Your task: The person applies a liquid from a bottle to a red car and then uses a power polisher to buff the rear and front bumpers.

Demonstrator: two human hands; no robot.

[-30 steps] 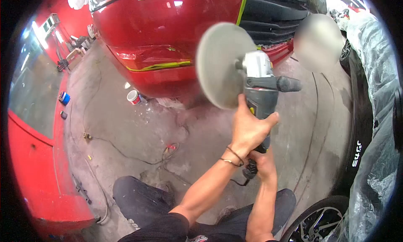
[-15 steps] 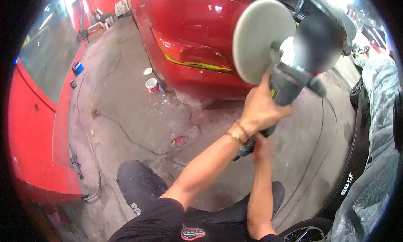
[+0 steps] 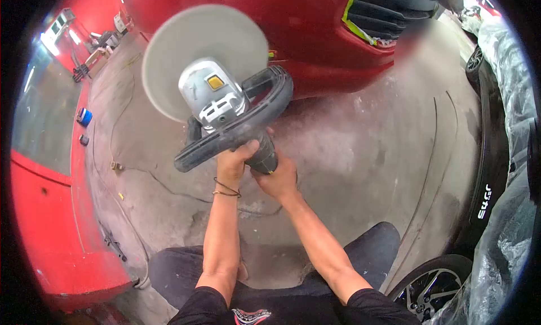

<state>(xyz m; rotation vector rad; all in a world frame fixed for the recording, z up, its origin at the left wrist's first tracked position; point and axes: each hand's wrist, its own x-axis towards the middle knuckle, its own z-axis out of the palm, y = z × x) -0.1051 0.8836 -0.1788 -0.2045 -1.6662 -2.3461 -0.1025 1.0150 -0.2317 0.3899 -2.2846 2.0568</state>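
Both my hands are closed around a rotary polisher (image 3: 205,88) with a silver gear head, a black loop handle and a large round pale pad (image 3: 234,35). My left hand (image 3: 231,164), a dark band at its wrist, grips the polisher just below the loop handle. Behind it, my right hand (image 3: 280,177) wraps the dark body from the right. The pad is raised and overlaps the red car bumper (image 3: 321,71) in this view. Yellow-green masking tape (image 3: 354,29) edges a black grille in the bumper.
A black car sill (image 3: 482,156) and a wheel (image 3: 431,288) stand at right, beside plastic sheeting (image 3: 510,111). On the left is a red wall (image 3: 42,223) with a blue can (image 3: 84,116) at its foot. Cords (image 3: 169,191) trail over the dusty concrete floor (image 3: 332,206).
The polisher and both hands have swung left, and its silver top now faces me. My view has shifted right along the bumper, bringing the grille in; the white tub is no longer visible.
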